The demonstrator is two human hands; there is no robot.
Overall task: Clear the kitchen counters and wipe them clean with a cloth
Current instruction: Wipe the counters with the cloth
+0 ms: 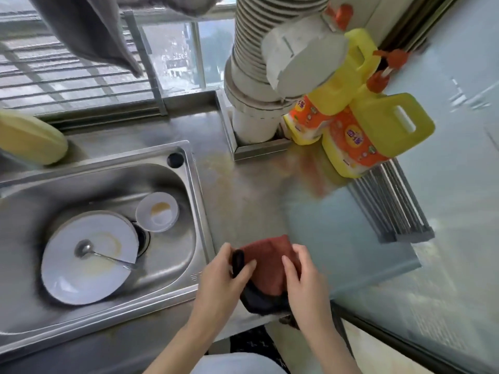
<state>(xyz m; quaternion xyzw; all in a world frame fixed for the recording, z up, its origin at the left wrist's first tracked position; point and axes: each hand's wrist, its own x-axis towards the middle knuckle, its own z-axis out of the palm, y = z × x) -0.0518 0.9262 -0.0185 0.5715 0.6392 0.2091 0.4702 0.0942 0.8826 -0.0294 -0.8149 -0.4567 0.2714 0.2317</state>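
Cloth (266, 268): red on top, dark underneath, bunched and held by both hands. A dark fold at its left edge is pinched between the thumb and fingers (247, 267) of the left hand (224, 279). The red face is covered by the bent fingers (287, 264) of the right hand (303, 276), with the thumb set on the far side. Both grips are narrow and closed on the fabric. The dark lower part hangs between the 2 wrists.

The cloth is located at the front edge of the steel counter (243, 190), between the sink (198, 201) on the left and a pale glass top (351, 238) on the right. Contact with the steel cannot be told.

Yellowish stains are seen on the counter beyond the cloth. In the sink, 1 white plate (81, 271) is laid with a spoon (101, 256) across it, and 1 small bowl (158, 215) with brown residue is placed just beside the plate.

At the back right, 2 yellow bottles (378, 130) with orange labels are stood touching each other, near a white ribbed pipe (251, 76). A rolled metal rack (391, 201) is laid on the glass top just in front of the bottles. A grey towel (89, 31) is hung at top left in front of the window.
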